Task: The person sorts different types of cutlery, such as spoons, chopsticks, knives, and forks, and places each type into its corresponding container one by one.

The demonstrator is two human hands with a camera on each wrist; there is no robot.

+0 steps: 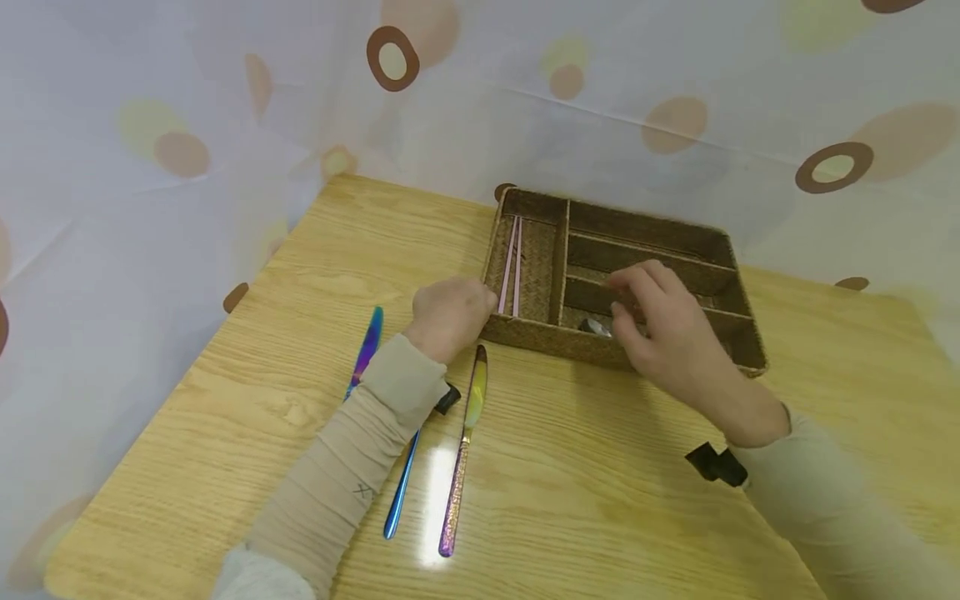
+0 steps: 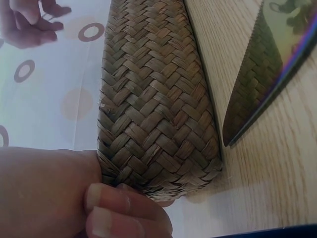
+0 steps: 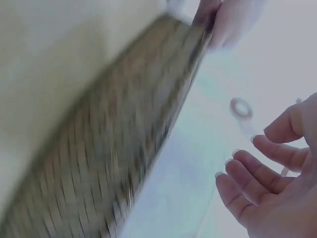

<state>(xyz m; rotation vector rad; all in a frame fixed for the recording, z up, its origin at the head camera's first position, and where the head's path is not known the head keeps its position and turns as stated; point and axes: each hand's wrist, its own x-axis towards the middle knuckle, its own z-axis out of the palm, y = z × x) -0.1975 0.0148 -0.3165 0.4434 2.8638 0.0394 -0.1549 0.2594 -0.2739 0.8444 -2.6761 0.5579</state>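
Note:
A brown woven cutlery tray (image 1: 540, 337) with several compartments lies toward the back of the table. My left hand (image 1: 455, 312) grips its front left corner, and in the left wrist view the fingers (image 2: 124, 208) curl round the woven wall. Over the front right compartments hovers my right hand (image 1: 663, 329), its fingers loosely bent and apart, with nothing seen between them in the right wrist view. Below it, a shiny metal piece (image 1: 595, 327) shows in the front compartment; its kind is hidden. Two pink chopsticks (image 1: 517, 267) lie in the left compartment.
A knife (image 1: 476, 400) with a gold blade and purple patterned handle lies in front of the tray. Under the left forearm are a blue-purple blade (image 1: 367, 350) and a blue handle (image 1: 402, 492), partly covered. A patterned cloth (image 1: 600, 100) hangs behind the wooden table (image 1: 600, 500).

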